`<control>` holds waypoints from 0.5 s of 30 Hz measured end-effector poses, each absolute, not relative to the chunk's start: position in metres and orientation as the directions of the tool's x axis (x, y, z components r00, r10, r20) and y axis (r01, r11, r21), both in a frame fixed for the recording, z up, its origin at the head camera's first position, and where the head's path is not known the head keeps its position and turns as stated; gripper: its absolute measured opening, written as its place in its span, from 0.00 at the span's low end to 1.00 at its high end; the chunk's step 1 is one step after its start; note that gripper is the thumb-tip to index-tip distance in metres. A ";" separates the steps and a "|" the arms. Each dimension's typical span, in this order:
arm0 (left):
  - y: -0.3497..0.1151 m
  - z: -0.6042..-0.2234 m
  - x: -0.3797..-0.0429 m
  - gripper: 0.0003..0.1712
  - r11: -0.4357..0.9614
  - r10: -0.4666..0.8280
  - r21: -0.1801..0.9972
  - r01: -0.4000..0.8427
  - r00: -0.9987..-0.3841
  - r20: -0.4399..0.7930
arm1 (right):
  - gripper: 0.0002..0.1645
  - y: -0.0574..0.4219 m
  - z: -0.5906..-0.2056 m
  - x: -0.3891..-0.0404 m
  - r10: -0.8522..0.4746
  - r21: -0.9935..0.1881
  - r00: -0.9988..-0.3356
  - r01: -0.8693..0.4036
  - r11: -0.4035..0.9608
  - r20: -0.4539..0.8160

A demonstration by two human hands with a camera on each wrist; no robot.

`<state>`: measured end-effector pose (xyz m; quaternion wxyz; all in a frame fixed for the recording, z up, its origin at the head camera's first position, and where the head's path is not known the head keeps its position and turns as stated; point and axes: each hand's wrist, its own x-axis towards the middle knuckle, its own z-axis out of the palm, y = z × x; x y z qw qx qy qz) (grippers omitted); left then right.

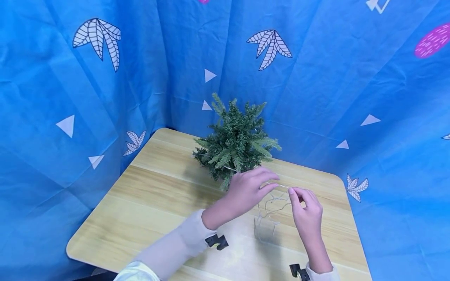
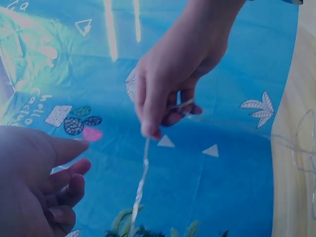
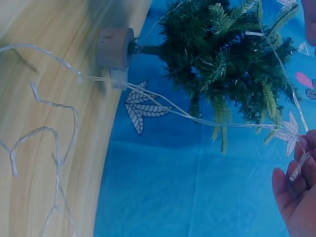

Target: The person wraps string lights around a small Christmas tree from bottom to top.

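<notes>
A small artificial Christmas tree (image 1: 235, 140) stands near the back of the table, with its round wooden base (image 3: 114, 47) visible in the right wrist view. From the tree, a clear string of fairy lights (image 2: 140, 185) stretches to my right hand (image 1: 307, 208), which pinches it between thumb and fingers. A small bulb also shows at those fingers in the right wrist view. The rest of the string hangs below this hand in loose loops. My left hand (image 1: 249, 191) is just in front of the tree, beside the taut stretch; its fingers are loosely bent with nothing between them.
Under everything is a wood-grain table (image 1: 140, 203) with rounded corners. Slack wire (image 3: 57, 153) trails over its surface in the right wrist view. A blue printed curtain (image 1: 299, 97) hangs close behind the tree and along both sides.
</notes>
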<state>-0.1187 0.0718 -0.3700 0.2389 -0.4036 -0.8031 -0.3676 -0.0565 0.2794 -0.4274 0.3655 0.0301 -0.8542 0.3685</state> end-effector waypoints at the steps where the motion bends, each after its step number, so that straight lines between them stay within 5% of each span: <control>1: 0.074 -0.371 -0.118 0.10 0.409 0.477 0.393 0.823 -0.560 0.677 | 0.03 0.279 -0.428 -0.057 0.210 -0.601 -0.725 -0.334 0.726 0.656; 15: 0.095 -0.377 -0.118 0.13 0.543 0.577 0.301 0.784 -0.609 0.545 | 0.04 0.276 -0.425 -0.057 0.146 -0.548 -0.660 -0.456 0.701 0.737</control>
